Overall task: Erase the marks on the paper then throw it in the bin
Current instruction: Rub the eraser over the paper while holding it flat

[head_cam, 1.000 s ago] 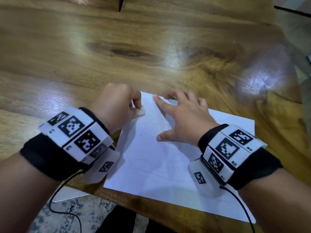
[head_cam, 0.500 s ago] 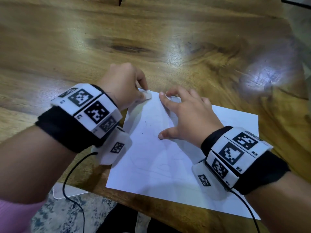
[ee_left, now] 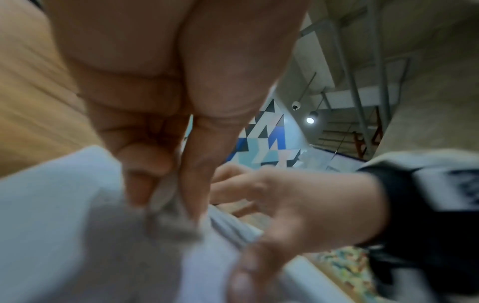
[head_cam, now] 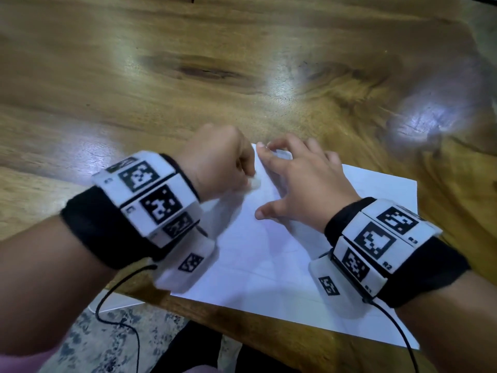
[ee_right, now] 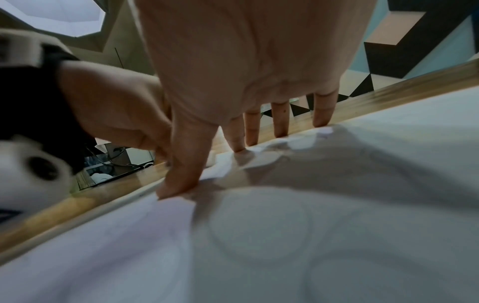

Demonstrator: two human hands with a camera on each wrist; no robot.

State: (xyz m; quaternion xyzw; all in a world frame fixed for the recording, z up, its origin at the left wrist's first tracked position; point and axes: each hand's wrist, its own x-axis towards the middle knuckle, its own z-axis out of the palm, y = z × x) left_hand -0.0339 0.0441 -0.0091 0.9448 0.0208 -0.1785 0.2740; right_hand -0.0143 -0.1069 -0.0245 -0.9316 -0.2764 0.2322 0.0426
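A white sheet of paper (head_cam: 269,254) lies on the wooden table (head_cam: 161,76) near its front edge, with faint pencil circles (ee_right: 259,221) on it. My left hand (head_cam: 242,170) pinches a small white eraser (head_cam: 255,182) and holds it down on the sheet near its far left corner. The left wrist view shows the eraser (ee_left: 166,196) between thumb and fingers, blurred by motion. My right hand (head_cam: 293,184) lies spread on the paper beside it, fingertips (ee_right: 181,184) pressing the sheet flat. No bin is in view.
The table's front edge (head_cam: 269,329) runs just below the paper. Under it are a patterned rug (head_cam: 107,340) and a flat white object (head_cam: 113,305). Black cables (head_cam: 118,305) hang from both wrist bands. A patterned wall (ee_left: 264,143) shows behind.
My left hand pushed the eraser away toward the sheet's far corner, then drew it back toward me and rightward. The right hand has stayed pressing on the paper.
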